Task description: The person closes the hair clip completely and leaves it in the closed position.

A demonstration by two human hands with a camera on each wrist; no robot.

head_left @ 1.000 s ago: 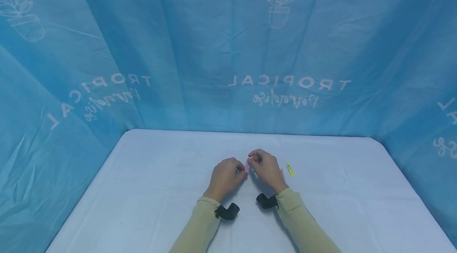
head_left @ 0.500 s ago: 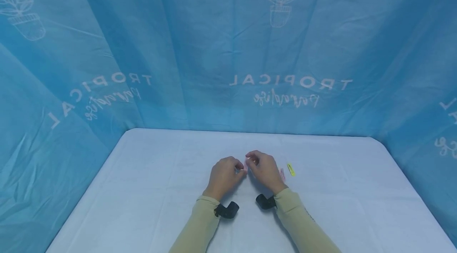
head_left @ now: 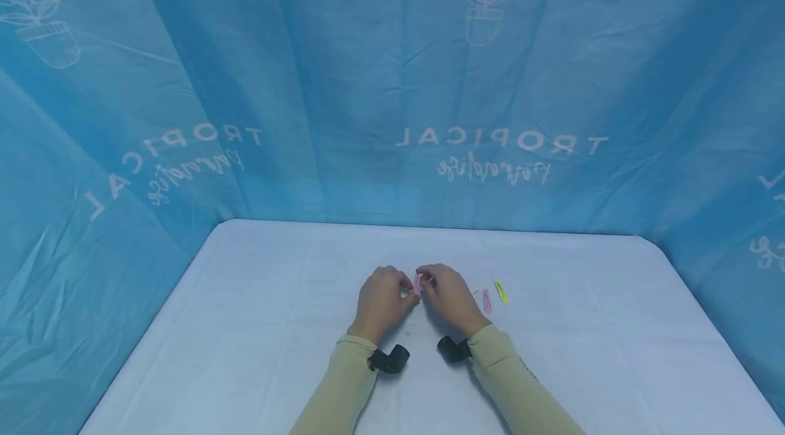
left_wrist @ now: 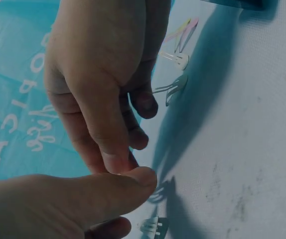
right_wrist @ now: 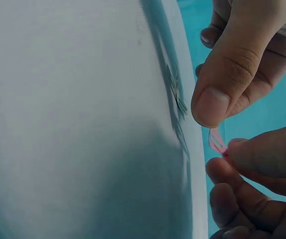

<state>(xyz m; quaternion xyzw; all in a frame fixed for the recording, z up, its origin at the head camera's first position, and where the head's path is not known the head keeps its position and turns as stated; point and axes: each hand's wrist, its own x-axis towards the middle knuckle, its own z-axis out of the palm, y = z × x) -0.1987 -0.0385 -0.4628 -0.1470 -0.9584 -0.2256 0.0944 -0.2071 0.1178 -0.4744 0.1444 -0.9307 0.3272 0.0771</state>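
Note:
Both hands meet over the white table, sharing one small pink snap hair clip (head_left: 417, 283). My left hand (head_left: 381, 300) pinches one end between thumb and index finger. The other end is pinched by the thumb and fingers of my right hand (head_left: 452, 300). In the right wrist view the pink hair clip (right_wrist: 216, 141) shows as a slim loop bridging the two sets of fingertips. Fingers hide it in the left wrist view, where my left thumb (left_wrist: 128, 181) overlaps the right fingertips.
Right of the right hand lie a yellow hair clip (head_left: 501, 291), a pink one (head_left: 487, 301) and a pale one (head_left: 475, 293). The left wrist view shows another pale clip (left_wrist: 152, 226) beneath the left hand. A blue printed curtain (head_left: 392, 80) surrounds the table (head_left: 276, 326).
Both hands have shifted slightly left with the pink hair clip between them. A pink clip and a pale clip on the table beside the right hand have come into view.

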